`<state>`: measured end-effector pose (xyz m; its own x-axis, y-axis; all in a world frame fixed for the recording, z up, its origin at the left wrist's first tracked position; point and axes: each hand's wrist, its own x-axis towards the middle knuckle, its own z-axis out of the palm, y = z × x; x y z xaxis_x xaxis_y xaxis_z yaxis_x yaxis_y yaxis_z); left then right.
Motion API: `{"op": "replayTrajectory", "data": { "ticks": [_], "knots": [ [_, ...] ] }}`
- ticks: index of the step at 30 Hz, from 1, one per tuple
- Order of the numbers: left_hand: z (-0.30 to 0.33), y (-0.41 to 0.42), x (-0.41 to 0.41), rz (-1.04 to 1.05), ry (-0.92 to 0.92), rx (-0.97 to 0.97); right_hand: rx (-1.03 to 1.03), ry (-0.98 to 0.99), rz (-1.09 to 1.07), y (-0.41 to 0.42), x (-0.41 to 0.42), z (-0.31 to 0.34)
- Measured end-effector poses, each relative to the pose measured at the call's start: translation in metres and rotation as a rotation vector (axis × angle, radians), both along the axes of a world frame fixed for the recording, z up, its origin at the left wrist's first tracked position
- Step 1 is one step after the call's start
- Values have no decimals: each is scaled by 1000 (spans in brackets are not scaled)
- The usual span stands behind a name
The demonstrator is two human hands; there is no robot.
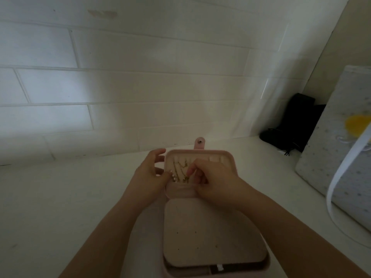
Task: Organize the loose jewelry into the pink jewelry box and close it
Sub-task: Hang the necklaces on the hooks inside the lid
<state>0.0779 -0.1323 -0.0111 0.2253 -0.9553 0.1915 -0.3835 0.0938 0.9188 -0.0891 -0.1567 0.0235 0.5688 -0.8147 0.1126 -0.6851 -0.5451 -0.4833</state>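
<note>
left hand [149, 173]: fingers loosely spread, released, steadying the left edge of the pink jewelry box [200, 195]
pink jewelry box: open on the white desk [60, 197], lid flipped away, snap tab [200, 143] at the far edge
gold chains [181, 170]: lying in the lid, just right of the left hand
right hand [208, 177]: fingers curled, apparently pinching a chain in the lid
step: seat the chain, likely
tip: keep strands apart, tuck ends into the lid pocket before shutting
insert panel [210, 229]: nearer half of the box, holes bare

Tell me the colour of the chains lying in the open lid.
Gold, against the pale lining of the lid; the chains show best in the head view.
</note>
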Motion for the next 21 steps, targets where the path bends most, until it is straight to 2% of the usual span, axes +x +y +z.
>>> {"op": "replayTrajectory", "data": {
  "ticks": [2,4,10,15,18,21],
  "knots": [
    [6,3,-3,-21,74,-84,22,-74,-30,6,-4,3],
    [10,4,-4,-22,84,-143,-55,-108,-61,11,-7,4],
    [7,4,-4,-2,80,-258,-148,-90,-52,19,-1,1],
    [4,3,-3,6,52,-309,-210,-260,-331,15,5,6],
    [2,2,-2,-9,54,-334,-333,-125,-438,16,16,10],
    [1,2,-1,-17,49,-349,-389,-97,-451,15,27,12]
  ]
}}
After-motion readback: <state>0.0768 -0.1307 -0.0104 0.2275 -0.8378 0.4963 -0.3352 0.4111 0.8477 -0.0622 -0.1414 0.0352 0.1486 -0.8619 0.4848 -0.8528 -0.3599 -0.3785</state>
